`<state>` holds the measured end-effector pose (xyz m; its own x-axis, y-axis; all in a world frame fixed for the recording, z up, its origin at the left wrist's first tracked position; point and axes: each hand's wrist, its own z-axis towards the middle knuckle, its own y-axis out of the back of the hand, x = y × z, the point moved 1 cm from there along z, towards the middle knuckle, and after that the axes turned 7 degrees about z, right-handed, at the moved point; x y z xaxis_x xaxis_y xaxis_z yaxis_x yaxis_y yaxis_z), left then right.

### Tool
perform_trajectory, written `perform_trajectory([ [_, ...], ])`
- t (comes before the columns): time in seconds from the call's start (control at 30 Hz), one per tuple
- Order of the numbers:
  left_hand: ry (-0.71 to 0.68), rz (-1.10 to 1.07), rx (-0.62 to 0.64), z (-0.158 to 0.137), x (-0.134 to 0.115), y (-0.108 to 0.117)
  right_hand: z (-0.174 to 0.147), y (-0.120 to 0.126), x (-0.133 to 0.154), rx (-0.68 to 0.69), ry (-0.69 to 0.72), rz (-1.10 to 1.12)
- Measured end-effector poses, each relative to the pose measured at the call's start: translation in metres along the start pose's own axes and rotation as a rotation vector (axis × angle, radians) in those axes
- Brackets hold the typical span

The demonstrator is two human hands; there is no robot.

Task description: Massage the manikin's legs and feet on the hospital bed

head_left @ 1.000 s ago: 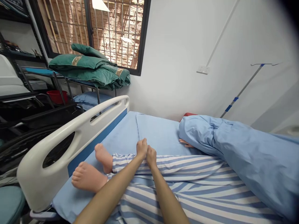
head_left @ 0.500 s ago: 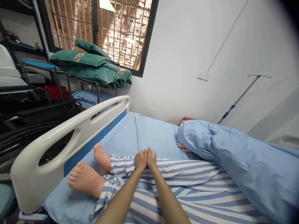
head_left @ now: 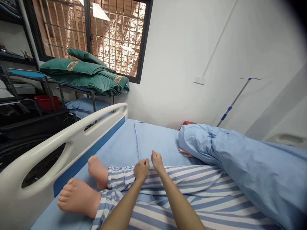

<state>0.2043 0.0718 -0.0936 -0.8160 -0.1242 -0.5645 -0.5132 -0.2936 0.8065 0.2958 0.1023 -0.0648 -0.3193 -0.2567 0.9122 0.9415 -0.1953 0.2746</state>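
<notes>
A manikin in blue-and-white striped trousers (head_left: 192, 177) lies on a bed with a light blue sheet (head_left: 155, 137). Its bare plastic-looking feet (head_left: 80, 198) point left, toward the footboard. Over the far trouser leg, my left hand (head_left: 141, 169) is curled into a fist. My right hand (head_left: 157, 160), also a closed fist, is just right of it and slightly farther away, with a small gap between them. Nothing sticks out of either fist. Whether they touch the trouser cloth, I cannot tell. A bunched blue quilt (head_left: 223, 150) covers the manikin's upper part, with a hand (head_left: 185, 152) showing under its edge.
The white footboard (head_left: 72, 132) rises at the left, with a black wheelchair (head_left: 35, 124) beyond it. Folded green bedding (head_left: 86, 76) sits on a stand under the barred window (head_left: 115, 38). A drip pole (head_left: 233, 100) stands beyond the bed, near the wall.
My two fists, pressed together before, have come apart, the right one moving slightly away from the left. The camera view has shifted to the right, so the surroundings appear farther left.
</notes>
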Motion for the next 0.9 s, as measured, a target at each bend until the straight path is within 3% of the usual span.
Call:
perform_trajectory([
  [0.1, -0.004, 0.013, 0.002, -0.001, -0.001, -0.002, -0.012, -0.004, -0.027, -0.033, -0.049, 0.034],
  [0.2, 0.012, 0.033, 0.007, -0.003, -0.004, -0.003, -0.017, -0.005, -0.037, -0.055, -0.016, 0.011],
  [0.5, 0.035, -0.109, 0.108, 0.011, -0.009, 0.008, -0.017, -0.005, -0.031, -0.103, 0.037, -0.047],
  [0.7, 0.047, -0.324, 0.025, 0.032, -0.047, 0.030, -0.017, -0.003, -0.029, -0.127, 0.026, -0.026],
  [0.8, 0.062, -0.419, -0.009, 0.029, -0.061, 0.023, -0.018, 0.001, -0.025, -0.116, -0.003, 0.006],
  [0.9, 0.056, -0.355, -0.009, 0.017, -0.053, 0.006, -0.019, 0.002, -0.023, -0.102, -0.022, 0.043],
])
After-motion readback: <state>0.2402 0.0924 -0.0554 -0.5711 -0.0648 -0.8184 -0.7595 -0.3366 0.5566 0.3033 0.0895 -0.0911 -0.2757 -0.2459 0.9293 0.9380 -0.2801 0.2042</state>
